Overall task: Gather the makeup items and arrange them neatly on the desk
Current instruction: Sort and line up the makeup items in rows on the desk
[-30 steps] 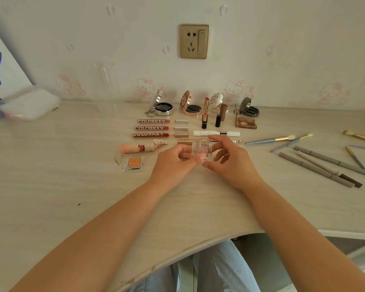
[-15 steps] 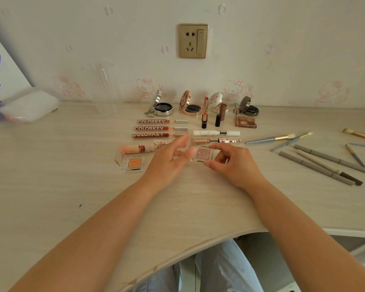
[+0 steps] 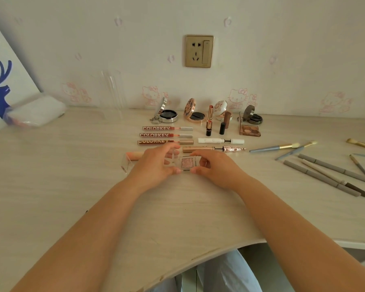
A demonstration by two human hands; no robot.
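A small clear eyeshadow case (image 3: 188, 162) with a pink glitter pan lies flat on the desk (image 3: 51, 186), lid swung open to the left. My left hand (image 3: 154, 165) grips its left side and my right hand (image 3: 216, 168) pinches its right side. Behind my hands lie three Colorkey lip tubes (image 3: 162, 135), a white liner pen (image 3: 220, 141) and a rose-gold liner pen (image 3: 214, 149). My left hand hides most of another clear case (image 3: 126, 164) and a peach tube (image 3: 134, 155). Open compacts (image 3: 169, 115), lipsticks (image 3: 209, 121) and a brown palette (image 3: 249, 130) stand further back.
Loose makeup brushes (image 3: 282, 146) and grey pencils (image 3: 325, 173) lie scattered at the right. A clear acrylic holder (image 3: 112, 91) stands by the wall, with a plastic-wrapped pack (image 3: 35, 111) and a deer-print board (image 3: 2, 89) at the left. The desk's curved front edge (image 3: 198, 258) is near my lap.
The glitter case was held up between both hands; it now lies flat on the desk with its lid open, slightly nearer to me. My left hand moved over the other clear case.
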